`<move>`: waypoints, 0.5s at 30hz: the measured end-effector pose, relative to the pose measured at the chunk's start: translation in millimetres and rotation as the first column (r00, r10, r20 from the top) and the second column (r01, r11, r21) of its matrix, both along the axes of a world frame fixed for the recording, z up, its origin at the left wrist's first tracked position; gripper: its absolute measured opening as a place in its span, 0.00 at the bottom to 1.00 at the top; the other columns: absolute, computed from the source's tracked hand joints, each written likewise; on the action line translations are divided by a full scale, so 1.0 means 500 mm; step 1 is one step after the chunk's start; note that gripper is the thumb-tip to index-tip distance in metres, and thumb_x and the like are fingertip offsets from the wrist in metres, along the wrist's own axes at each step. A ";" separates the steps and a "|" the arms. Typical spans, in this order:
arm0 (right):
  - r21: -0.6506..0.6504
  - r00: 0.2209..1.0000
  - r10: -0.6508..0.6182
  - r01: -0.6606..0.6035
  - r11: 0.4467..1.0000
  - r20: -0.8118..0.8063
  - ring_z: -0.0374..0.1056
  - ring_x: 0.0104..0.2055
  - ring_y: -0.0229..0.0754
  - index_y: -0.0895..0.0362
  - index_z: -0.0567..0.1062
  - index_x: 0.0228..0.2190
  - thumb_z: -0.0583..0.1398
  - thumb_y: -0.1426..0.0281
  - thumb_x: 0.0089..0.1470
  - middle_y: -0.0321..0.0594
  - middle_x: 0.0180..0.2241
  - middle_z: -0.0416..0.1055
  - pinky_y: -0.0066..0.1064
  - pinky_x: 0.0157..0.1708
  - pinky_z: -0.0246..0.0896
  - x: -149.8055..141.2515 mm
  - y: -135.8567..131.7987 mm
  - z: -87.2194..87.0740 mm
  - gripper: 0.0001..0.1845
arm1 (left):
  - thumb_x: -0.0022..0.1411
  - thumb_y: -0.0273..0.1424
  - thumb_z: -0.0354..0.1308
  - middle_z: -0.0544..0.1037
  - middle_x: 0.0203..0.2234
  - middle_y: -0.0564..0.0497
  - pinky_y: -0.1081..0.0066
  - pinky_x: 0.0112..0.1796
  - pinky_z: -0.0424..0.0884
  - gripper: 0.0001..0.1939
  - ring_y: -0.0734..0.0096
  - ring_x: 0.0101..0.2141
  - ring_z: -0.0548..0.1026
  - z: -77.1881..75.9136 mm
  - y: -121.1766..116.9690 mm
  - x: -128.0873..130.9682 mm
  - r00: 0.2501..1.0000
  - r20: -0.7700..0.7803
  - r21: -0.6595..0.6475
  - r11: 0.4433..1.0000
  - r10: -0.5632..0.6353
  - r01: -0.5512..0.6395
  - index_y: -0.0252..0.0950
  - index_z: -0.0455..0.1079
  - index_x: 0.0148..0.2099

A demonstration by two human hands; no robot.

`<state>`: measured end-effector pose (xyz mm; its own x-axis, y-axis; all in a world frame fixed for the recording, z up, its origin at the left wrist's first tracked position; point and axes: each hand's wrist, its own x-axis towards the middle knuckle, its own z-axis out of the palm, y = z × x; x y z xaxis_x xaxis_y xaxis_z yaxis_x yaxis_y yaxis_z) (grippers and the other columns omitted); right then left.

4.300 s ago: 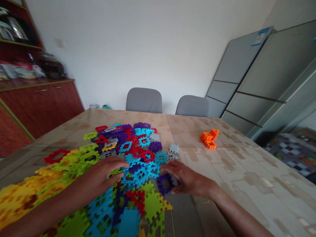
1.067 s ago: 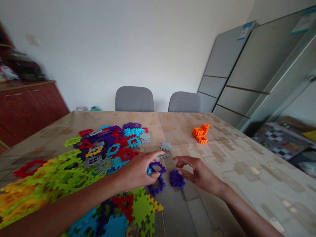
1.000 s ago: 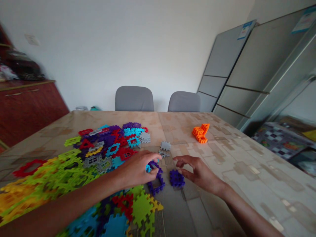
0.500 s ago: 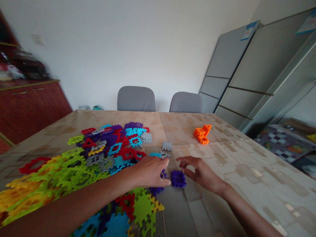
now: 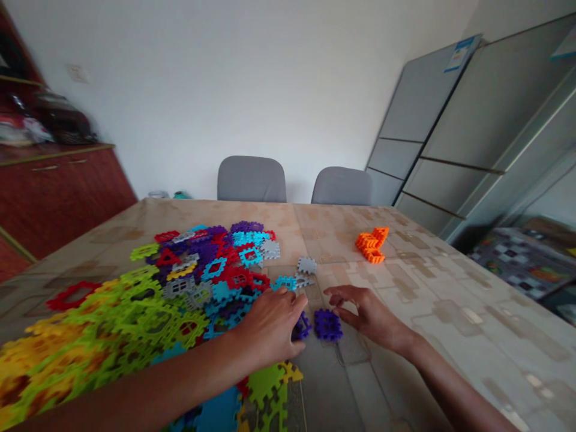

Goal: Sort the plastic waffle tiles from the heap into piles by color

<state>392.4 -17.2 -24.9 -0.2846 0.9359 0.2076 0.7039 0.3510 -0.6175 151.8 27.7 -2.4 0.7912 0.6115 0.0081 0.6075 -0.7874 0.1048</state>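
Note:
My left hand (image 5: 270,327) lies palm down at the right edge of a big heap of coloured interlocking plastic tiles (image 5: 180,282), its fingers curled over a purple tile (image 5: 302,327) that is mostly hidden beneath it. A solid purple square tile (image 5: 327,324) lies flat on the table just to the right. My right hand (image 5: 366,313) hovers beside that tile with fingers spread and slightly bent, holding nothing.
An orange assembled block piece (image 5: 371,245) stands farther back right on the patterned table (image 5: 427,300). Two grey chairs (image 5: 252,178) are at the far edge. A red cabinet (image 5: 58,192) is left, grey lockers (image 5: 450,144) right.
My left hand has come down from pinching a purple frame tile and now covers purple pieces next to the purple square. My right hand has stayed almost still. The camera shifted slightly.

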 end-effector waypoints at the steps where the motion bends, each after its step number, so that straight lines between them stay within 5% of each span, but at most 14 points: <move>1: 0.001 1.000 0.005 -0.005 1.000 0.003 0.76 0.39 0.45 0.58 0.76 0.49 0.59 0.70 0.59 0.46 0.39 0.80 0.38 0.42 0.71 0.000 0.000 0.000 0.16 | 0.55 0.38 0.68 0.80 0.40 0.41 0.56 0.44 0.75 0.20 0.48 0.43 0.78 0.000 -0.002 0.000 1.000 0.007 -0.004 1.000 0.005 -0.005 0.36 0.70 0.48; 4: 0.017 1.000 0.008 -0.008 1.000 -0.001 0.76 0.38 0.45 0.59 0.76 0.49 0.59 0.69 0.60 0.46 0.38 0.80 0.38 0.41 0.71 0.002 0.000 -0.001 0.17 | 0.56 0.35 0.67 0.80 0.41 0.42 0.57 0.44 0.75 0.19 0.49 0.42 0.79 0.001 0.000 -0.005 0.999 0.030 -0.020 1.000 0.016 -0.015 0.36 0.71 0.49; 10: 0.026 1.000 0.011 -0.011 1.000 -0.002 0.76 0.38 0.45 0.57 0.77 0.49 0.58 0.68 0.61 0.45 0.37 0.80 0.38 0.40 0.71 0.005 0.000 -0.004 0.16 | 0.55 0.40 0.71 0.79 0.49 0.43 0.56 0.48 0.73 0.33 0.47 0.49 0.77 0.034 0.028 -0.045 0.996 0.086 -0.075 0.997 -0.017 0.023 0.39 0.68 0.60; 13: 0.038 1.000 0.016 -0.016 0.999 0.008 0.76 0.38 0.45 0.57 0.76 0.48 0.58 0.69 0.61 0.44 0.37 0.79 0.37 0.40 0.72 0.006 0.000 -0.003 0.15 | 0.63 0.33 0.65 0.76 0.53 0.47 0.61 0.52 0.69 0.25 0.54 0.53 0.74 0.066 0.043 -0.095 0.989 0.148 -0.078 0.997 -0.013 0.025 0.41 0.66 0.61; 15: 0.046 1.000 0.017 -0.018 0.999 0.020 0.76 0.38 0.44 0.56 0.76 0.48 0.58 0.70 0.62 0.44 0.37 0.79 0.37 0.40 0.72 0.001 -0.004 0.003 0.14 | 0.63 0.29 0.64 0.78 0.47 0.49 0.65 0.49 0.70 0.15 0.58 0.50 0.76 0.076 0.045 -0.147 0.986 0.164 -0.105 0.993 -0.031 0.049 0.41 0.72 0.52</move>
